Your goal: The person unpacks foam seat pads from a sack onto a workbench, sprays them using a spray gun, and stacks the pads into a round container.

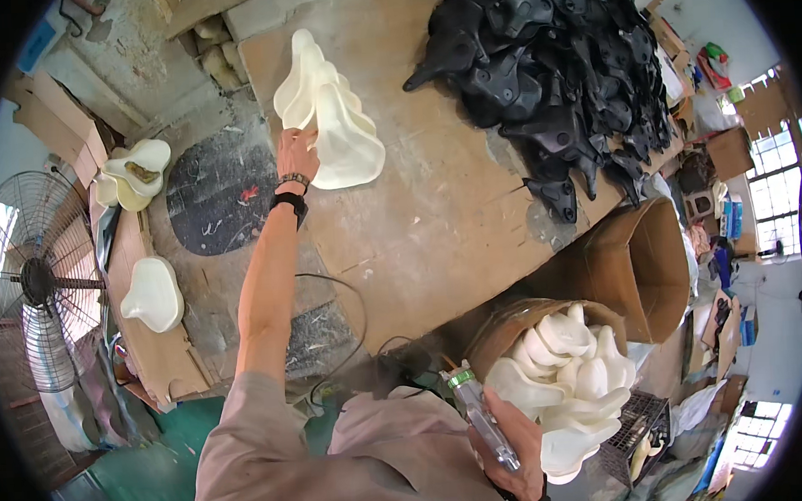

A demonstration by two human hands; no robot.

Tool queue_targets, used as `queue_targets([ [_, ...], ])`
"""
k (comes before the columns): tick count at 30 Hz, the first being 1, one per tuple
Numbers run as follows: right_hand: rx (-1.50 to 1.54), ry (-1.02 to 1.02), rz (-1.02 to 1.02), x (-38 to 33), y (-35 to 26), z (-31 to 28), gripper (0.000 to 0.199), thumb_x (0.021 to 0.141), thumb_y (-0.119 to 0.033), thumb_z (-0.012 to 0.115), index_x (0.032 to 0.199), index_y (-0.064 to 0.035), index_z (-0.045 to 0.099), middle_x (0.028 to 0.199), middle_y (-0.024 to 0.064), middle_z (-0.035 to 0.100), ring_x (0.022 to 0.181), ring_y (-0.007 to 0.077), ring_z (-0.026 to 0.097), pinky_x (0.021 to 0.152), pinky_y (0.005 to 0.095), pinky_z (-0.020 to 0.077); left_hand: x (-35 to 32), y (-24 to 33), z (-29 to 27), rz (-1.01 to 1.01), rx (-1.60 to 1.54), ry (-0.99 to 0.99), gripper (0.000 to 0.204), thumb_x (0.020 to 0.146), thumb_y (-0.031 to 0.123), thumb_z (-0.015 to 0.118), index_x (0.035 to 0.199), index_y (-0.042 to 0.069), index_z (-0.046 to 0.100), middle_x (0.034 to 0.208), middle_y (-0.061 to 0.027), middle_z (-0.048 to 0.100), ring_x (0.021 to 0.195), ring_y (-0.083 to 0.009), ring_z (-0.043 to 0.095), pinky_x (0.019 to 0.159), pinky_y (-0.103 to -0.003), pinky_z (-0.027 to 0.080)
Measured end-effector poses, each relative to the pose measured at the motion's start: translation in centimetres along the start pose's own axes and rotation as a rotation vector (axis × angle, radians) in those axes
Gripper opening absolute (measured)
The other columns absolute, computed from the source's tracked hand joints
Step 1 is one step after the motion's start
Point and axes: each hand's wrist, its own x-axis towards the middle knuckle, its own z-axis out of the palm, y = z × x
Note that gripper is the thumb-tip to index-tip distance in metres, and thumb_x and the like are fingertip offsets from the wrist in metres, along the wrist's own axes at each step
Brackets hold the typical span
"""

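My left hand (pixel 298 156) reaches across the table to the near left side of a row of cream, saddle-shaped foam pads (pixel 345 140). Its fingers are bent against the pads' edge, and the fingertips are partly hidden, so I cannot tell whether they grip one. The pads overlap one another, with the broad end of the front one nearest me. Low in the view and close to my body, my right hand (pixel 511 444) is closed around a grey cylindrical hand tool (pixel 484 420) with a green collar. A thin tip points up and left from it.
Black saddle-shaped shells (pixel 545 61) are heaped at the far right of the cardboard-covered table (pixel 401 259). More cream pads (pixel 561 369) fill a round container beside my right hand, near an open cardboard box (pixel 647 265). A dark cable (pixel 363 307) curves over the table; a fan (pixel 38 279) stands left.
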Motion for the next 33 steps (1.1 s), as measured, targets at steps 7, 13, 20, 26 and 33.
queue_targets([
  [7, -0.085, 0.053, -0.036, 2.0, -1.2, 1.2, 0.059, 0.079, -0.005, 0.079, 0.134, 0.0032, 0.059, 0.091, 0.0175, 0.071, 0.079, 0.0288, 0.070, 0.073, 0.0339, 0.0552, -1.8, -2.5, 0.4, -0.166, -0.015, -0.141, 0.049, 0.082, 0.009, 0.068, 0.128, 0.024, 0.068, 0.121, -0.0129, 0.057, 0.111, -0.0349, 0.061, 0.094, -0.045, 0.052],
  [13, -0.010, 0.266, -0.208, 3.6, -2.3, 1.3, 0.055, 0.088, -0.018, 0.077, 0.132, 0.0082, 0.058, 0.084, 0.0138, 0.073, 0.071, 0.0210, 0.070, 0.068, 0.0319, 0.0559, -1.5, -2.4, 0.3, -0.230, -0.102, -0.131, 0.046, 0.081, 0.017, 0.071, 0.126, 0.020, 0.067, 0.116, -0.0131, 0.061, 0.106, -0.0336, 0.065, 0.093, -0.043, 0.052],
  [20, -0.050, 0.154, -0.128, 3.6, -1.4, 1.2, 0.058, 0.090, -0.020, 0.077, 0.135, 0.0085, 0.056, 0.088, 0.0146, 0.073, 0.076, 0.0229, 0.072, 0.071, 0.0339, 0.0566, -1.5, 0.7, -7.0, -0.153, -0.178, -0.145, 0.033, 0.083, 0.018, 0.072, 0.113, 0.006, 0.068, 0.104, -0.0176, 0.069, 0.104, -0.0367, 0.065, 0.090, -0.045, 0.052],
  [26, -0.018, 0.004, 0.023, 4.2, -1.6, 1.1, 0.056, 0.083, -0.010, 0.076, 0.135, 0.0025, 0.060, 0.087, 0.0162, 0.070, 0.077, 0.0281, 0.069, 0.073, 0.0358, 0.0546, -5.4, -2.4, -13.7, -0.293, 0.024, -0.115, 0.034, 0.085, 0.017, 0.064, 0.116, 0.005, 0.067, 0.118, -0.0174, 0.066, 0.110, -0.0374, 0.061, 0.096, -0.045, 0.050],
  [33, -0.023, 0.072, -0.043, 5.0, -1.4, 1.5, 0.053, 0.082, -0.012, 0.079, 0.129, 0.0063, 0.062, 0.090, 0.0183, 0.071, 0.078, 0.0301, 0.070, 0.074, 0.0340, 0.0551, -15.9, -22.3, -10.5, -0.784, 0.074, -0.260, 0.055, 0.082, 0.031, 0.075, 0.127, 0.002, 0.062, 0.111, -0.0211, 0.070, 0.107, -0.0366, 0.067, 0.092, -0.048, 0.054],
])
